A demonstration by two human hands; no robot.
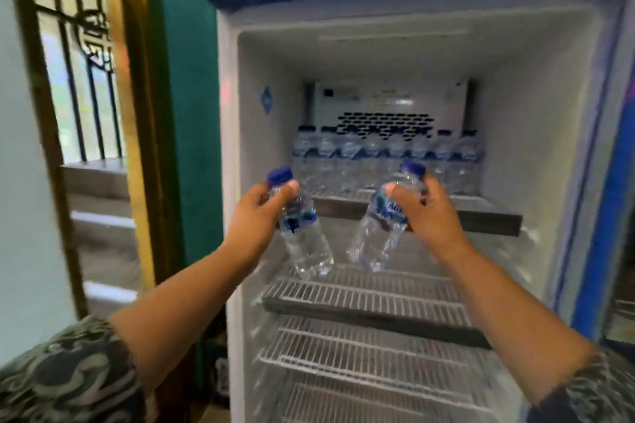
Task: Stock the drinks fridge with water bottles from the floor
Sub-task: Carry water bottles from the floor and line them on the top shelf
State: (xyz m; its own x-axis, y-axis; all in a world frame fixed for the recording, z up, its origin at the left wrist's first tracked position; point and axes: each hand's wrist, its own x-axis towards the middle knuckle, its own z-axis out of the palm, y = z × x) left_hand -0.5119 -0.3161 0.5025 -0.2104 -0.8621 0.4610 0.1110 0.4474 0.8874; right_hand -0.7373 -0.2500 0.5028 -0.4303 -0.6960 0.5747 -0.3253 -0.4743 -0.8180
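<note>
Blue-capped and clear, the left bottle (305,237) tilts in the left grip (256,216), fingers curled round its upper part. The right bottle (376,240) tilts likewise, held by the right grip (427,213). Both hang over a wire shelf (364,295) at the open fridge (515,154), with a row of bottles (378,153) standing behind.

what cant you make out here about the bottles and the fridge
All in the head view:
1. Label text on the left bottle: motion blur, and the left hand grips across it.
2. Label text on the right bottle: the thumb of the right hand covers most letters.
3. Count of the back row of bottles: blurred, partly behind the held bottles.
4. Floor stock: below the bottom edge.
</note>
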